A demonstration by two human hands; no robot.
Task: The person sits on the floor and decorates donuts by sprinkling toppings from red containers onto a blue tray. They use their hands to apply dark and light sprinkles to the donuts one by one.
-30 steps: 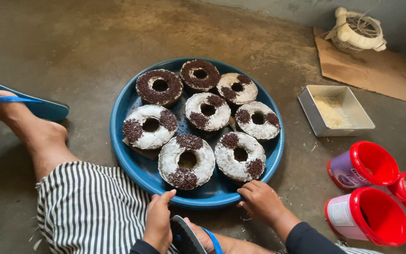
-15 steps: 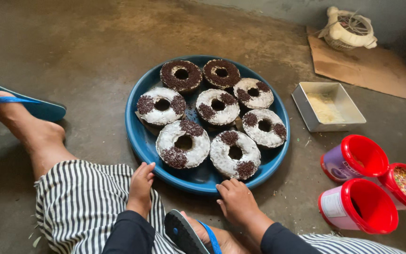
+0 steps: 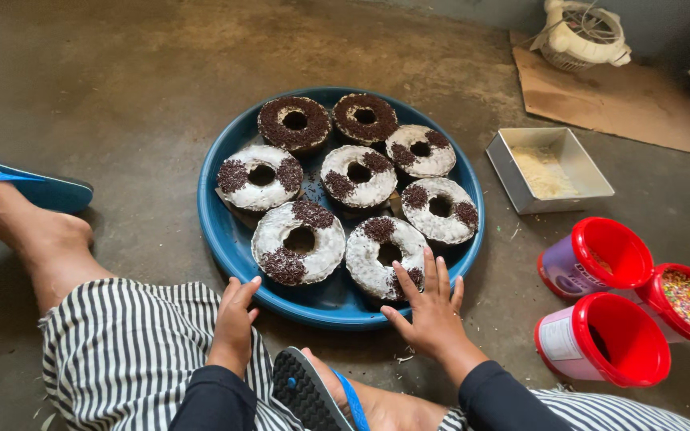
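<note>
Nearest the camera, the left hand [image 3: 233, 323] rested on the striped trouser leg [image 3: 121, 351], fingers loosely curled, holding nothing, its fingertips just touching the near rim of the tray [image 3: 325, 307]. The right hand [image 3: 433, 315] lay flat and spread wide, also empty, its fingers over the tray's near right rim and close against the nearest doughnut [image 3: 385, 255]. A blue sandal [image 3: 309, 391] sat between the two forearms.

The tray stood on the floor [image 3: 105, 96] directly ahead of the person, carrying seven ring doughnuts: five iced white with patches of chocolate sprinkles, and two at the far side, such as the dark one [image 3: 295, 124], fully covered. The tray was round, so it had no long axis and pointed no particular way; it lay level, and the doughnuts lay flat with their holes facing up.

The likely slips, in my judgement: the right fingers could smear the icing on that nearest doughnut, and an uneven pull or lift at the rim could tip the tray and slide the crowded rings together.

To the right stood three open red tubs [image 3: 604, 339], one with coloured sprinkles, near enough for an elbow to knock. Farther off were a square tin [image 3: 549, 172], a cardboard sheet [image 3: 616, 100] and a small fan [image 3: 580, 32].
</note>
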